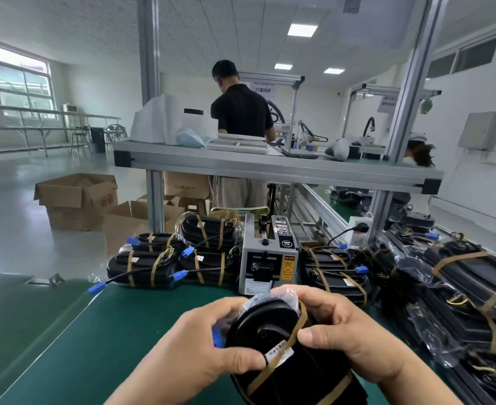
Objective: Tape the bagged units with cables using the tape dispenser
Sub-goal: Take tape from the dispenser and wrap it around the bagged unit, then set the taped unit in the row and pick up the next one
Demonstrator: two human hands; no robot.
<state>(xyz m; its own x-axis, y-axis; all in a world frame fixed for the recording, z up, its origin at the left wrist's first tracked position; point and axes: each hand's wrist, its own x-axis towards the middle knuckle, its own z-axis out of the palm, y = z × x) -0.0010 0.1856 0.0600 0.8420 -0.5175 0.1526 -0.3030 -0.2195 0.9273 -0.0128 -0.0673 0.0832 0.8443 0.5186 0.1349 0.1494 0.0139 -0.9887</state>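
Note:
I hold a black bagged unit point(270, 325) with its cable just above the green table, near the front edge. My left hand point(203, 343) grips its left side, thumb pressing a brown tape strip point(284, 346) by a white label. My right hand point(349, 334) grips the right side, thumb on the same strip. A second tape band crosses the unit lower down. The grey tape dispenser point(268, 258) stands straight behind my hands.
Taped units with blue connectors are stacked left of the dispenser point(165, 258) and right of it point(337, 273); more bagged units point(468, 287) pile along the right edge. A metal frame shelf point(270, 168) spans above. A person point(241, 112) stands behind it. Cardboard boxes point(77, 200) sit on the floor.

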